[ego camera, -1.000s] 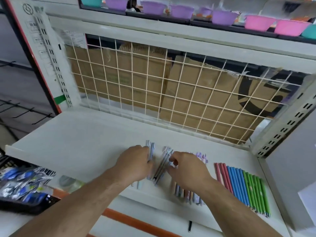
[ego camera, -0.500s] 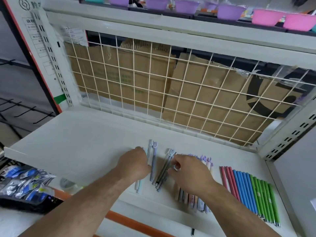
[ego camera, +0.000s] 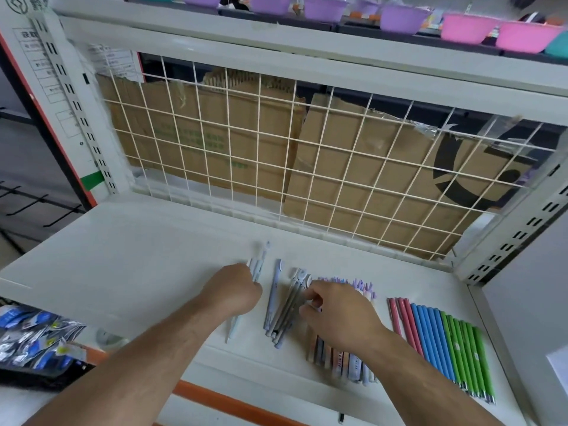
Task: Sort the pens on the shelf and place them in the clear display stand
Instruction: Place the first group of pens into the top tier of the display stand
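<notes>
Pens lie in groups along the front of the white shelf (ego camera: 129, 259). My left hand (ego camera: 235, 290) grips a few pale blue pens (ego camera: 257, 265), whose ends stick out beyond and below the fist. A loose bunch of grey and lilac pens (ego camera: 284, 305) lies between my hands. My right hand (ego camera: 336, 315) rests with curled fingers over a row of purple-capped pens (ego camera: 344, 361), its fingertips touching the bunch. Farther right sits a neat row of pink, blue and green pens (ego camera: 442, 342). No clear display stand is in view.
A white wire grid (ego camera: 276, 155) backed by cardboard closes the shelf's rear. Purple and pink bowls (ego camera: 461, 26) line the shelf above. Packaged blue items (ego camera: 33, 339) sit lower left. A perforated upright (ego camera: 522, 222) bounds the right side.
My left hand has shifted left and lifted a few pale blue pens away from the bunch. My right hand stays over the purple-capped row, fingers working at the grey bunch.
</notes>
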Available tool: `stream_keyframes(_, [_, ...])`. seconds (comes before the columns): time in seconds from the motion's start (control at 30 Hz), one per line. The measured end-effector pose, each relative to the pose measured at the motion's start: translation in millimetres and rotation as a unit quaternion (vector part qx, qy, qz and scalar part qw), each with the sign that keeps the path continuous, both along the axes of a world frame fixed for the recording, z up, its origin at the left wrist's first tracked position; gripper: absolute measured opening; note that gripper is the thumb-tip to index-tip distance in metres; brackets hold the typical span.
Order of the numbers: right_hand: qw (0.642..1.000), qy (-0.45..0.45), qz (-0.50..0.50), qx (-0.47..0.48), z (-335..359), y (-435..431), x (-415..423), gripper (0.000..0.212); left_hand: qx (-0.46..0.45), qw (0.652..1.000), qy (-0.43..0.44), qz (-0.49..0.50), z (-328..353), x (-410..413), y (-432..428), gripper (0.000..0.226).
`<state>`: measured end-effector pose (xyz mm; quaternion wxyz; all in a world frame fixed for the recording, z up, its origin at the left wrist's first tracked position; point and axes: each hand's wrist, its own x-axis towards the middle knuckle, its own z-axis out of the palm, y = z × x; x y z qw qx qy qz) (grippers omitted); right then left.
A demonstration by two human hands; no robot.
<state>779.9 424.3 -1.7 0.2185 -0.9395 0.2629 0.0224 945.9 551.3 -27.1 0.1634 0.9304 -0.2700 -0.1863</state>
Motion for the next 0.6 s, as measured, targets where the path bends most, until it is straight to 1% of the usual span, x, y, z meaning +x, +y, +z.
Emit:
stream_keyframes(0.1, [0.999,-0.030,-0.027,0.037,6,-1,1,0.015,-0.115,0.990,0.084,-0.008,17,-1,-3,0.022])
stream_keyframes(0.17, [0.989,-0.086,-0.057,0.103,14,0,1,0.013,-0.190,0.970,0.153,-0.021,30,-9,-7,0.020])
stream_keyframes(0.2, [0.978,-0.119,-0.079,0.152,20,0,0,0.014,-0.220,0.957,0.188,-0.029,35,-14,-10,0.018])
stream_keyframes(0.27, [0.943,-0.177,-0.126,0.252,33,1,-2,0.017,-0.259,0.933,0.245,-0.050,42,-26,-15,0.015])
stream_keyframes(0.3, [0.929,-0.199,-0.142,0.279,39,1,-5,0.018,-0.271,0.924,0.263,-0.068,45,-34,-18,0.019])
stream_keyframes(0.37, [0.912,-0.234,-0.159,0.296,48,-1,-11,0.020,-0.280,0.910,0.285,-0.111,50,-48,-25,0.034])
stream_keyframes(0.4, [0.908,-0.246,-0.169,0.294,51,-2,-16,0.021,-0.280,0.906,0.287,-0.134,52,-55,-29,0.038])
stream_keyframes(0.47, [0.904,-0.258,-0.192,0.280,55,-6,-27,0.022,-0.286,0.901,0.285,-0.163,56,-66,-36,0.032])
stream_keyframes(0.53, [0.898,-0.269,-0.212,0.277,59,-11,-40,0.022,-0.296,0.898,0.279,-0.166,56,-74,-45,0.024])
stream_keyframes(0.6, [0.888,-0.281,-0.232,0.279,62,-17,-55,0.022,-0.299,0.900,0.269,-0.166,57,-82,-55,0.021])
